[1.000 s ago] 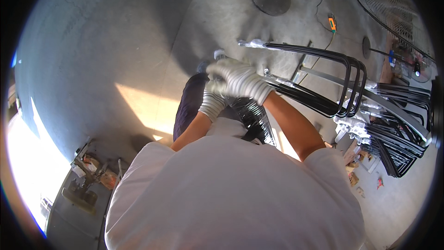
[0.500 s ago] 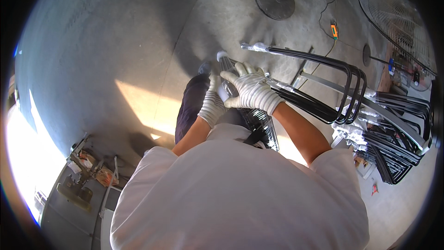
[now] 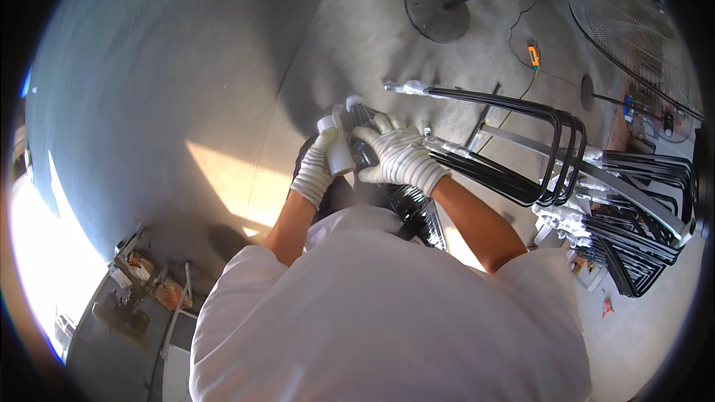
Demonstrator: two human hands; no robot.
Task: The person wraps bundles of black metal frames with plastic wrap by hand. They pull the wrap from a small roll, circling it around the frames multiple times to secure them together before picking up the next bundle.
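My left hand (image 3: pixel 313 173), in a striped white glove, is closed round a white roll (image 3: pixel 340 152) that looks like wrapping film. Right beside the roll, a bundle of black metal rods or tubes (image 3: pixel 418 208) runs from in front of me back toward my waist. Its far end (image 3: pixel 358 110) is wrapped in clear film. My right hand (image 3: pixel 402 155), gloved the same way, grips this bundle from its right side, with the fingers curled over it. My palm hides part of the bundle.
To the right, bent black tubes (image 3: pixel 514 104) with film-wrapped ends rest on a grey metal rack (image 3: pixel 625 190). More tubes (image 3: pixel 633 242) are stacked beyond them. A large fan (image 3: pixel 625 30), its round base (image 3: pixel 437 10) and a cable with an orange device (image 3: pixel 533 57) stand farther off.
My left hand has shifted left and turned, bringing the white roll out beside the bundle into clearer view. My right hand stays on the bundle, with little movement.
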